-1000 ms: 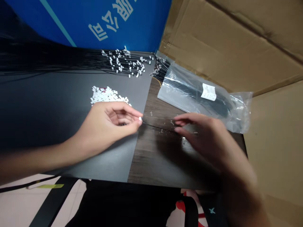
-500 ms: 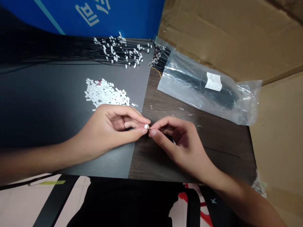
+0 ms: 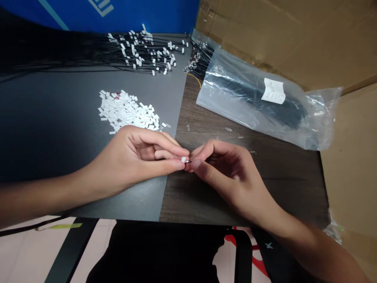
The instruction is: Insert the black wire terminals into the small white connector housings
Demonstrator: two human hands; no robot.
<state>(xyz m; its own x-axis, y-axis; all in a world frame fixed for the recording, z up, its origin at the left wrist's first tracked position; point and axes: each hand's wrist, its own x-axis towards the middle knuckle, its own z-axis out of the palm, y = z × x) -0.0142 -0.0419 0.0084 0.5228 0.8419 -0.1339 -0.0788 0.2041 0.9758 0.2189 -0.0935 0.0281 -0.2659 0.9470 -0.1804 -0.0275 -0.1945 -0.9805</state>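
Between thumb and forefinger, my left hand (image 3: pixel 147 155) pinches a small white connector housing (image 3: pixel 183 159). My right hand (image 3: pixel 226 169) is closed on a thin black wire (image 3: pixel 189 161), whose metal-looking tip points left at the housing. The fingertips of both hands almost meet over the seam of the grey mat and the wood-grain table. Whether the tip sits inside the housing or only beside it, I cannot tell. Just beyond my left hand lies a pile of loose white housings (image 3: pixel 126 112).
Black wires with white ends (image 3: pixel 147 51) lie along the back left. A clear plastic bag (image 3: pixel 235 90) of black wires, with a white label, rests at the back right. Small clear bits (image 3: pixel 229 129) are scattered before it. Cardboard (image 3: pixel 265 31) and a blue panel (image 3: pixel 147 15) stand behind.
The view has shifted slightly. The wire tip now shows more between the fingertips, and my right fingers sit a little farther from the connector housing, which my left hand still pinches.
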